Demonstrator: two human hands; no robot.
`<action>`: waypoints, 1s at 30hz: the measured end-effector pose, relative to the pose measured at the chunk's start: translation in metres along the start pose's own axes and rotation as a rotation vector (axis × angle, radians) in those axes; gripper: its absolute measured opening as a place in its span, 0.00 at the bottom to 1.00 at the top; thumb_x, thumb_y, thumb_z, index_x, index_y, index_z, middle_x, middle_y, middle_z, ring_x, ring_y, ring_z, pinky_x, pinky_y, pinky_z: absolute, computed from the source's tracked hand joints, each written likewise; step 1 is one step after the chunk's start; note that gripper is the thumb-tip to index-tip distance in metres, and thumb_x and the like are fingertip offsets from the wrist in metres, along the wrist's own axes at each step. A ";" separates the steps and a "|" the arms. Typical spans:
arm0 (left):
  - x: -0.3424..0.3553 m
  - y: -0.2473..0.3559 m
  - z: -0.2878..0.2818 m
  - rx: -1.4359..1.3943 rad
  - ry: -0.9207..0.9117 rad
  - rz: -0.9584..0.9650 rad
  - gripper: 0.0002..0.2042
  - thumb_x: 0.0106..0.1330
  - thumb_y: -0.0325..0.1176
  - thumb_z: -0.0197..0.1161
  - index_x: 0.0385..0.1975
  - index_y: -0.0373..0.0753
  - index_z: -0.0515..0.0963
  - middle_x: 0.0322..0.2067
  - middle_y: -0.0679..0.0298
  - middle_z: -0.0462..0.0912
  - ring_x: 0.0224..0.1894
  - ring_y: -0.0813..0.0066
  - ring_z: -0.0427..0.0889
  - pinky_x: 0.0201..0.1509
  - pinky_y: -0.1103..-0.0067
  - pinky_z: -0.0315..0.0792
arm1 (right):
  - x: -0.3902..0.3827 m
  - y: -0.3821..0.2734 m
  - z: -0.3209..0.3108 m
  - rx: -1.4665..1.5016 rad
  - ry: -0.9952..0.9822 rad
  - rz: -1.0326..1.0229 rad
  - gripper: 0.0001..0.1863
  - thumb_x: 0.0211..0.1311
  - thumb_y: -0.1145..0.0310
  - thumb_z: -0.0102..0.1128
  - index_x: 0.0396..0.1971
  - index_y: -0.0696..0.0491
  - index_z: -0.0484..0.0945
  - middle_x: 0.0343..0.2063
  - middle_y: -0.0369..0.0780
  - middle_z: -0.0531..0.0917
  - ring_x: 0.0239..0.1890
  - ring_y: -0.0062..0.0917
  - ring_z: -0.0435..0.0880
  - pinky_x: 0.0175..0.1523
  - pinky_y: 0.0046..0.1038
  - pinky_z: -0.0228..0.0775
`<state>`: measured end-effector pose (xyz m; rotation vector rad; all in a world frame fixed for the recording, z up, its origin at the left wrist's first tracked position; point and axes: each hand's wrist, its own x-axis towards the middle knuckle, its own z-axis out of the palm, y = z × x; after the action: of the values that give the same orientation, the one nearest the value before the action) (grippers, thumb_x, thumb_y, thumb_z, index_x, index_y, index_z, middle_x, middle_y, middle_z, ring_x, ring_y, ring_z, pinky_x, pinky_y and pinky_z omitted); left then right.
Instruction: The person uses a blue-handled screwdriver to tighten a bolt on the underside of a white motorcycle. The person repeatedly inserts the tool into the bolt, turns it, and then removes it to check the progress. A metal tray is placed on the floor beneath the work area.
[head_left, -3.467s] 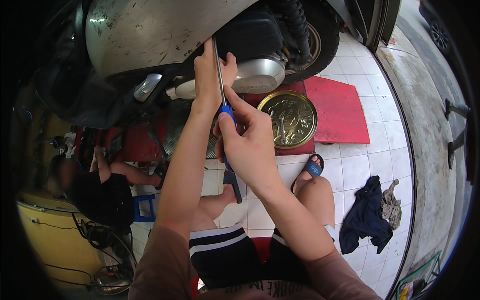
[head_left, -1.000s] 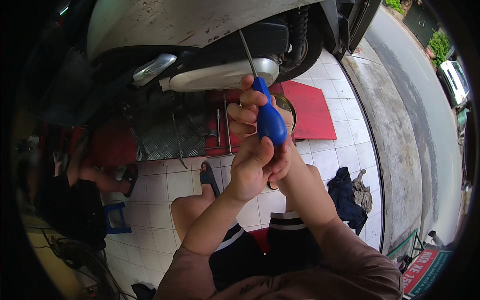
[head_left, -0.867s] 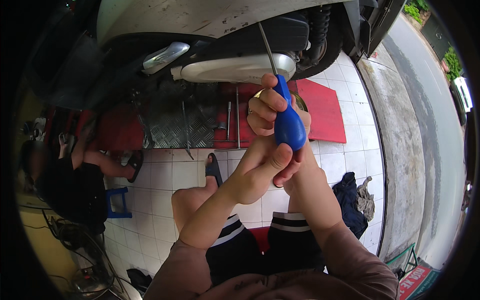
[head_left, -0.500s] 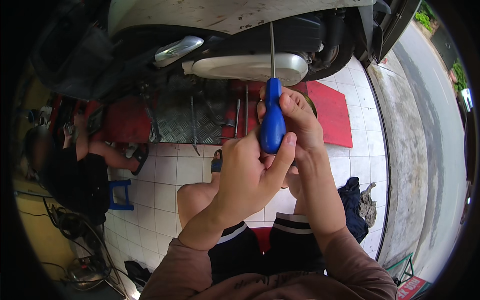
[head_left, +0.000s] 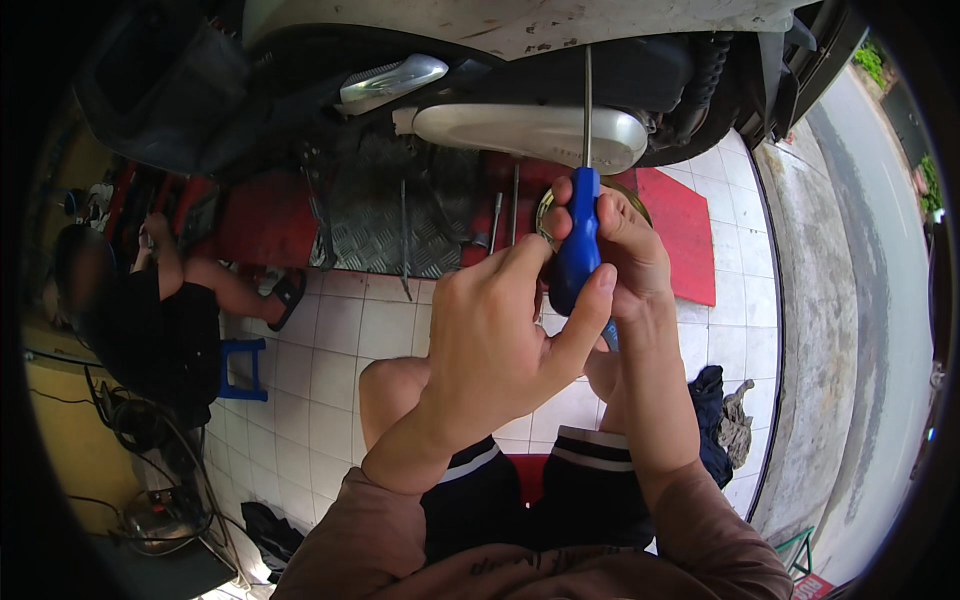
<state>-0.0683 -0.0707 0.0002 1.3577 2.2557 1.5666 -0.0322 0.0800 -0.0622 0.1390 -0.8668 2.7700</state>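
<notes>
My left grip and right grip are clamped on one screwdriver, its bulbous handle smooth blue plastic. Its thin metal shaft points at one scuffed scooter panel; whether they touch, I can't tell.

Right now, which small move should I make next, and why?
Perhaps check where the screwdriver ends: both the left hand and right hand are on its blue handle, but its shaft appears to reach the lower edge of the pale panel, where the tip's contact cannot be seen.
</notes>
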 end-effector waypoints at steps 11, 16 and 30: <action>-0.006 0.003 0.006 -0.879 -0.154 -0.470 0.19 0.73 0.45 0.57 0.27 0.34 0.72 0.16 0.70 0.72 0.15 0.84 0.71 0.19 0.84 0.63 | 0.002 -0.004 0.006 0.128 -0.151 0.006 0.26 0.66 0.62 0.62 0.58 0.63 0.68 0.42 0.44 0.82 0.26 0.10 0.74 0.29 0.14 0.70; -0.004 -0.013 0.015 -1.322 -0.455 -0.564 0.21 0.77 0.47 0.48 0.30 0.34 0.75 0.15 0.71 0.69 0.16 0.84 0.65 0.21 0.85 0.62 | 0.006 0.013 -0.027 0.377 -0.363 -0.059 0.25 0.68 0.65 0.59 0.57 0.64 0.64 0.45 0.48 0.80 0.21 0.09 0.71 0.23 0.10 0.67; -0.010 -0.021 0.030 -1.485 -0.495 -0.511 0.18 0.75 0.46 0.53 0.37 0.35 0.72 0.20 0.68 0.70 0.16 0.86 0.62 0.21 0.86 0.55 | 0.000 0.007 0.002 0.351 -0.208 -0.114 0.24 0.70 0.53 0.55 0.52 0.57 0.68 0.32 0.36 0.76 0.27 0.14 0.65 0.25 0.14 0.59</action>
<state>-0.0595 -0.0578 -0.0341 0.5112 0.5907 1.6882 -0.0340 0.0736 -0.0642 0.5280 -0.3894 2.8055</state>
